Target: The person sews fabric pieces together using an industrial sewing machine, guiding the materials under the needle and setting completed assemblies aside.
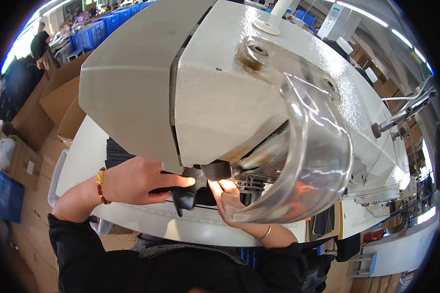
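A large white industrial sewing machine [220, 97] fills the middle, its stitching area lit by a small lamp. Under its head lies a black piece of material [183, 198], with a smooth flap hanging toward me and a ribbed or woven-looking part. My left hand [132, 180] comes in from the left, index finger stretched along the piece and thumb below, closed on it. On the other side, my right hand [225, 200] has its fingertips at the piece's right edge, close to the presser area. A clear plastic guard [322, 161] partly covers that hand. The needle is hidden.
Folded black pieces [115, 152] are stacked on the white table [83, 161] left of the machine. Flat dark pieces [322, 222] lie at the right. Cardboard boxes [61, 93] stand at the left, blue crates [90, 35] farther back, and a person [41, 46] is in the far left.
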A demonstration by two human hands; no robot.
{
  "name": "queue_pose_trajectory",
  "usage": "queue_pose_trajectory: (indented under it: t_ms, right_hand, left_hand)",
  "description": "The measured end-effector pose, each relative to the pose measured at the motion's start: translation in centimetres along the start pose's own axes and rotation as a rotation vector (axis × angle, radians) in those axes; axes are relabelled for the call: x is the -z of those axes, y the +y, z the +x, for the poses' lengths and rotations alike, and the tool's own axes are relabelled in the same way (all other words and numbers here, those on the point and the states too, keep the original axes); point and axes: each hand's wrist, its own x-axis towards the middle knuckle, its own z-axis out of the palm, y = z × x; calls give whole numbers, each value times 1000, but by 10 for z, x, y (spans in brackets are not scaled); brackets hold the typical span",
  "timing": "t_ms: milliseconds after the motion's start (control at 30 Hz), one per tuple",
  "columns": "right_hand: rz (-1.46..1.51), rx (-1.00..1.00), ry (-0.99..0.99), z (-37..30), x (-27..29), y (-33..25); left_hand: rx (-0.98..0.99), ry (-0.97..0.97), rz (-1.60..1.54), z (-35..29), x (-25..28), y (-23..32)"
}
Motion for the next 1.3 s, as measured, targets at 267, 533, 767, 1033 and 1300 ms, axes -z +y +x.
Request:
queue_pose_trajectory:
  t_ms: [267,533,767,1033,1300]
  right_hand:
    - [-1468,525,145,-11,-4,21]
    - [-2927,1046,101,-5,14,29]
    - [-3069,1244,-175,2,16,2]
    - [-2747,1320,-134,14,31,-9]
    - [-2375,1001,334,2,29,20]
  left_hand:
    - [60,313,339,9,-55,30]
    - [169,555,574,26,-95,42]
    - [272,602,582,42,-107,50]
    - [185,551,318,29,-89,45]
    - [-25,291,203,-2,-50,5]
